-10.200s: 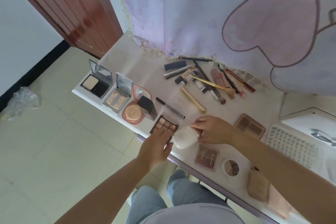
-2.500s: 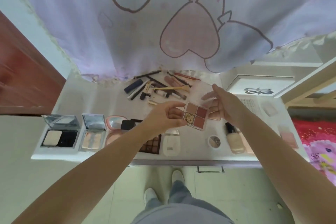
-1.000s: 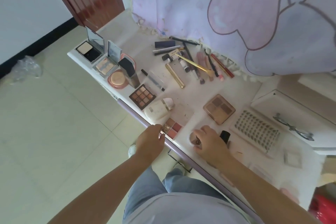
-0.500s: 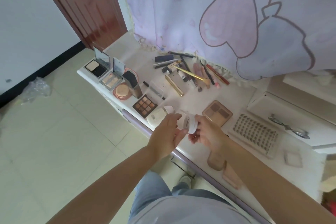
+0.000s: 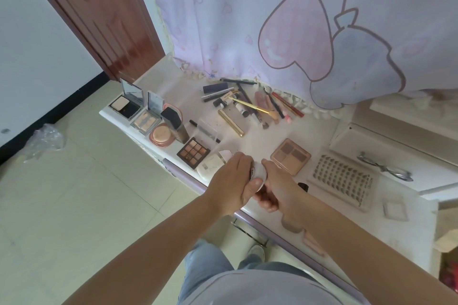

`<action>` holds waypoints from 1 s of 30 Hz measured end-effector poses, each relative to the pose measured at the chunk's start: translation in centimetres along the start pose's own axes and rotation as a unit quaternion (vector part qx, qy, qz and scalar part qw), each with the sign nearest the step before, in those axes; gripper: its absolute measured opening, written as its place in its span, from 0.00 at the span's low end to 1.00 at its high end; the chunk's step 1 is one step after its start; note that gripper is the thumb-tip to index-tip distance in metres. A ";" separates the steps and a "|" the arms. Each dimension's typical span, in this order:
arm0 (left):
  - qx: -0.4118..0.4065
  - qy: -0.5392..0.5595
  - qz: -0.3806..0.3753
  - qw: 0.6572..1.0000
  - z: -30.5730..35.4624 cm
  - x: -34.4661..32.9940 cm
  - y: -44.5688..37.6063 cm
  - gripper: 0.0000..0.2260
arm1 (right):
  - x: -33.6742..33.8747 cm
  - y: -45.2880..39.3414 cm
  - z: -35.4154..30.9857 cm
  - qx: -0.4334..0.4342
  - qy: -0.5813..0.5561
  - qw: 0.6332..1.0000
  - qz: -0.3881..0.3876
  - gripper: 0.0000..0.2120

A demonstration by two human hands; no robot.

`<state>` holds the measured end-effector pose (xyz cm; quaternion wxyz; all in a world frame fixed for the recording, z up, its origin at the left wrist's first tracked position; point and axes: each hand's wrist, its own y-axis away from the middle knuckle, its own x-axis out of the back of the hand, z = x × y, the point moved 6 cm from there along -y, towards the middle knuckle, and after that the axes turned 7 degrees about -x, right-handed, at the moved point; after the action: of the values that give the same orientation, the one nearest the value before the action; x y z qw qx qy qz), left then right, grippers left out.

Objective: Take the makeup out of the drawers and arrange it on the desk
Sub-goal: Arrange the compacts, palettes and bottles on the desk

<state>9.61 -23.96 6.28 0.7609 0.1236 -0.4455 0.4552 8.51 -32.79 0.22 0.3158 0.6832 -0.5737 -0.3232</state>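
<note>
While both hands meet above the desk's (image 5: 285, 136) front edge, the left hand (image 5: 233, 181) and right hand (image 5: 280, 188) each grip 1 small round white jar (image 5: 259, 171) between them, just beside the 9-pan palette (image 5: 193, 153) and beige 4-pan palette (image 5: 290, 156).

Single head-worn wide-angle view only. Looking steeply down and forward from standing height over the long white makeup-strewn desk (image 5: 173, 86), running diagonally from upper left to lower right. Taking in the pale lilac heart-print curtain (image 5: 285, 20) ahead, the dark red wooden door (image 5: 99, 20) at upper left, the beige tiled floor (image 5: 74, 205) below. Forearms entering from the bottom edge, close to the lens.
</note>
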 end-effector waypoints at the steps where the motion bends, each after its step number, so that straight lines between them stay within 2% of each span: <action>1: 0.003 -0.001 0.003 1.000 0.0 0.1 0.0 0.42 | -0.1 0.1 0.0 -0.002 0.004 1.000 0.002 0.27; 5: 0.009 -0.015 0.021 1.000 -0.1 0.7 0.0 0.43 | -0.8 0.5 -0.5 -0.021 0.008 0.999 -0.025 0.28; 9: 0.042 -0.022 -0.017 0.999 -0.4 0.4 0.1 0.49 | -1.2 0.8 -0.7 -0.046 0.013 0.998 -0.049 0.26; 14: 0.067 -0.039 -0.035 0.996 -0.5 -0.5 -0.1 0.51 | -0.5 0.6 -0.6 -0.062 0.027 0.997 -0.022 0.20; 17: 0.068 -0.045 -0.048 0.996 -0.4 -0.9 -0.5 0.48 | 0.1 0.4 -0.4 -0.082 0.040 0.996 -0.016 0.20; 19: 0.061 -0.050 -0.062 0.995 -0.5 -1.0 -1.0 0.51 | 0.4 0.3 -0.4 -0.088 0.042 0.995 -0.024 0.22; 22: 0.045 -0.036 -0.067 0.996 -0.2 -1.1 -1.9 0.53 | 1.2 0.3 -0.6 -0.092 0.011 0.995 -0.023 0.26; 27: 0.018 0.034 -0.103 0.994 -0.5 -1.4 -2.3 0.53 | 1.6 0.1 -1.4 -0.084 -0.002 0.996 0.001 0.18; 30: 0.018 0.060 -0.103 0.993 -0.8 -1.0 -2.3 0.54 | 1.1 0.3 -1.7 -0.087 -0.012 0.996 -0.005 0.17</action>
<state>11.75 -25.36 5.50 0.8268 0.1550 -0.3760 0.3885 9.90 -33.77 1.37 0.3655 0.6521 -0.5433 -0.3820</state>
